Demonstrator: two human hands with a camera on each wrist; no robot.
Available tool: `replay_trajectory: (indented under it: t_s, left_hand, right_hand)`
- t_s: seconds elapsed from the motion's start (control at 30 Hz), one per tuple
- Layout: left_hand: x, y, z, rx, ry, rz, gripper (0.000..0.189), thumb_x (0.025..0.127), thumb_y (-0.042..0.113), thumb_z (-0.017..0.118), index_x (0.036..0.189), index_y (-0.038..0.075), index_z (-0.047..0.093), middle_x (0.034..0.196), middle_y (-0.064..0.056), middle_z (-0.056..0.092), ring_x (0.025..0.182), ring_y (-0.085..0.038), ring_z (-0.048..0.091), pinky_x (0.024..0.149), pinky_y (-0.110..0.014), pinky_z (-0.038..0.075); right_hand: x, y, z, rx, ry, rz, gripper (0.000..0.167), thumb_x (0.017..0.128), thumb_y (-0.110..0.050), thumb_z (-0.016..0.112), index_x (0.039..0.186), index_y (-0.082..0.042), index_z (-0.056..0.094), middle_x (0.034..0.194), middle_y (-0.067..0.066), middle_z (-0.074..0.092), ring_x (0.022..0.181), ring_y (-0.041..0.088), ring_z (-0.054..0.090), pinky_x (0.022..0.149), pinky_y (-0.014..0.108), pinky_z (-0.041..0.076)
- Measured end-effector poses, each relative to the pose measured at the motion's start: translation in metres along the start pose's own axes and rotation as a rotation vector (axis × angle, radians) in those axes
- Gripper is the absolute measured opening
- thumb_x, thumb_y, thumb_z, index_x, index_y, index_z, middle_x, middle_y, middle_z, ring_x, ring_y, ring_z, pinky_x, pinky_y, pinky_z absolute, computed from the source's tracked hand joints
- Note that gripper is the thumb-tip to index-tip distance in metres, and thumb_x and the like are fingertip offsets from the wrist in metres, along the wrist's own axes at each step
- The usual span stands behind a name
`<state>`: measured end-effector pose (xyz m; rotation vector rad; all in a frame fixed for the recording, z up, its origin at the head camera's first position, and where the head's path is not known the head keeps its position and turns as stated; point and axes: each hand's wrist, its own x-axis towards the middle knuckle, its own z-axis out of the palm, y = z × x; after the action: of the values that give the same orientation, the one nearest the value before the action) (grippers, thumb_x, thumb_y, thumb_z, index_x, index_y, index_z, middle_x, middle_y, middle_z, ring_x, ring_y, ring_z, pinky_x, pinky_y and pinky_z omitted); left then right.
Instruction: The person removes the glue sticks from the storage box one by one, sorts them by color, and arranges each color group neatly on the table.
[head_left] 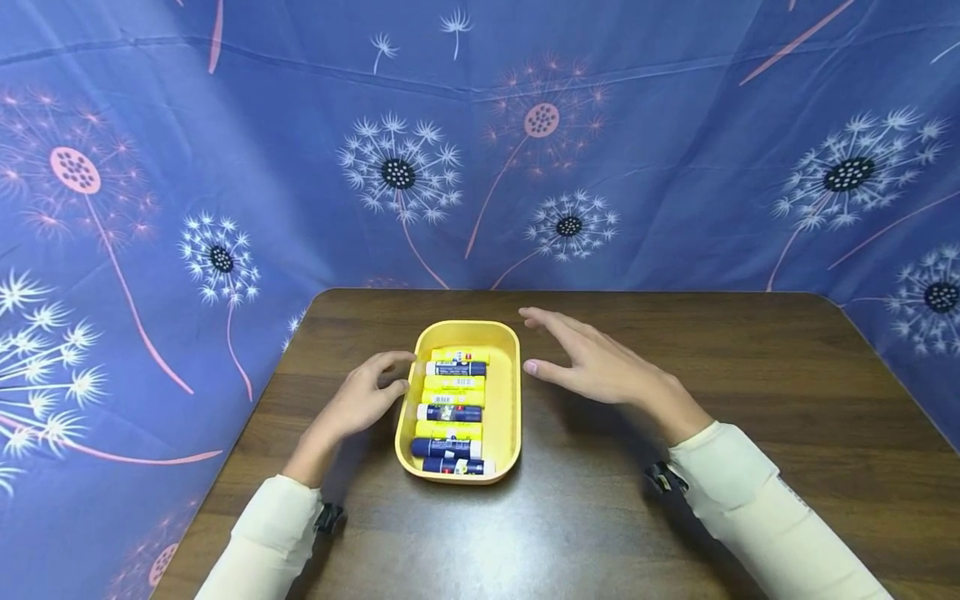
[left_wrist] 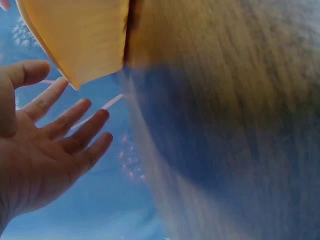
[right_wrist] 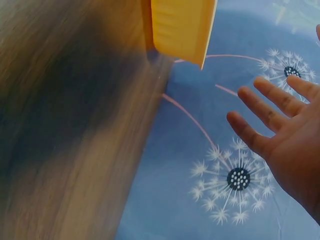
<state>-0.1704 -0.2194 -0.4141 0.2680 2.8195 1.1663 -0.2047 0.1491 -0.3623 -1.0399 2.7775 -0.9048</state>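
Note:
A yellow plastic tray (head_left: 504, 400) stands on the table, holding a column of several glue sticks, some yellow (head_left: 454, 384) and some dark blue (head_left: 442, 448) with white ends. They lie crosswise, towards its left side. My left hand (head_left: 362, 400) is at the tray's left rim with fingers loosely bent. In the left wrist view one fingertip meets the tray's edge; whether it presses there I cannot tell. To the right of the tray, my right hand (head_left: 600, 362) hovers with fingers extended and thumb apart, gripping nothing. The right wrist view shows those fingers (right_wrist: 250, 132) spread, away from the tray wall (right_wrist: 182, 30).
Under the tray is a dark brown wooden table (head_left: 787, 400), its far edge close behind. A blue cloth (head_left: 660, 167) with dandelion prints hangs behind and at the sides. Dark straps (head_left: 664, 478) show at the cuffs of the pale sleeves (head_left: 765, 517).

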Motion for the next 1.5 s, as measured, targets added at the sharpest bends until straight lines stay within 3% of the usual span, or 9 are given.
replay_trajectory:
  t_s: [0.4,0.63,0.9,1.07,1.3,1.5]
  left_hand:
    - [0.011,-0.015,0.000,-0.211,-0.110,0.051,0.047,0.100,0.007,0.059,0.147,0.006,0.053,0.146,-0.020,0.059,0.131,-0.038,0.061,0.112,-0.054,0.049]
    - [0.013,-0.020,-0.001,-0.282,-0.131,0.030,0.048,0.102,0.009,0.060,0.149,0.008,0.052,0.147,-0.021,0.058,0.131,-0.039,0.061,0.111,-0.053,0.050]
    - [0.015,-0.026,0.001,-0.329,-0.144,0.059,0.051,0.101,0.006,0.059,0.151,0.002,0.049,0.149,-0.026,0.055,0.132,-0.042,0.060,0.112,-0.050,0.050]
    - [0.013,-0.026,0.001,-0.368,-0.165,0.028,0.051,0.102,0.008,0.059,0.152,0.005,0.048,0.151,-0.024,0.054,0.133,-0.041,0.060,0.111,-0.048,0.051]
    - [0.010,-0.027,0.003,-0.388,-0.156,0.036,0.051,0.102,0.009,0.061,0.152,0.006,0.049,0.151,-0.023,0.055,0.135,-0.039,0.058,0.113,-0.051,0.047]
    - [0.008,-0.028,0.002,-0.389,-0.162,0.030,0.051,0.103,0.013,0.062,0.153,0.009,0.049,0.153,-0.021,0.054,0.137,-0.039,0.057,0.113,-0.051,0.048]
  right_hand:
    - [0.024,-0.014,0.016,0.109,-0.026,-0.050,0.072,0.100,-0.049,0.064,0.160,-0.028,0.031,0.150,0.007,0.057,0.139,0.027,0.055,0.113,0.053,0.047]
    - [0.052,-0.011,0.031,0.336,0.002,-0.050,0.059,0.099,-0.022,0.070,0.152,-0.016,0.045,0.134,0.009,0.067,0.121,0.031,0.066,0.099,0.050,0.056]
    - [0.077,-0.013,0.048,0.419,-0.067,-0.011,0.051,0.095,-0.012,0.071,0.143,-0.008,0.053,0.132,0.021,0.067,0.121,0.032,0.066,0.102,0.051,0.055]
    - [0.092,-0.016,0.058,0.465,-0.077,-0.025,0.041,0.094,-0.004,0.069,0.134,0.001,0.061,0.127,0.025,0.068,0.116,0.031,0.068,0.106,0.049,0.053]
    - [0.105,-0.018,0.068,0.561,-0.067,0.095,0.037,0.093,0.002,0.068,0.129,0.006,0.064,0.123,0.029,0.068,0.109,0.028,0.069,0.099,0.038,0.057]
    - [0.110,-0.012,0.079,0.555,-0.066,0.158,0.037,0.091,0.002,0.068,0.127,0.008,0.064,0.121,0.028,0.069,0.107,0.027,0.069,0.095,0.032,0.058]
